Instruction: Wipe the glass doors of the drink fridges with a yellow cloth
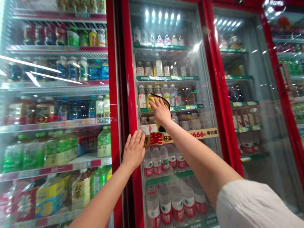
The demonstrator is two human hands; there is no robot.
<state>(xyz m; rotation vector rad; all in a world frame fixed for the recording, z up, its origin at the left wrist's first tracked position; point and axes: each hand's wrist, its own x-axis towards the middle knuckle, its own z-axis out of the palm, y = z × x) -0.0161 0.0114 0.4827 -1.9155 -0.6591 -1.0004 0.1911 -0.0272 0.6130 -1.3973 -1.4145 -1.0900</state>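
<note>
My right hand presses a yellow cloth with a dark edge against the glass door of a drinks fridge. Its fingers lie over the cloth, and part of the cloth is hidden beneath them. Lower and to the left, my left hand rests flat on the red door frame and the adjoining glass edge, fingers stretched out and holding nothing. Across the glass, just below my right hand, runs a tan printed strip; my right forearm covers part of it.
Shelves of bottled drinks stand behind the glass, including water bottles with red labels. On the left, another fridge holds green bottles. More red-framed fridge doors continue to the right, one with a handle. Bright lights reflect in the glass.
</note>
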